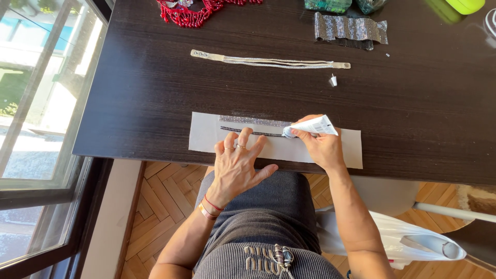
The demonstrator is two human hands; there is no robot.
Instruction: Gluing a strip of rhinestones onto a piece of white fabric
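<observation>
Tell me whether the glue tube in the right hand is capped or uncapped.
Uncapped, it seems: the tube in the right hand has its nozzle down at the dark strip, and a small white cap lies apart on the table.

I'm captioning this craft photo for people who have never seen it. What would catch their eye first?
First, the two hands at the near table edge: the right hand pinches a small white glue tube over a dark beaded strip on a pale paper sheet, while the left hand presses flat on the sheet. Next, the red bead strands at the far edge of the dark wooden table.
</observation>
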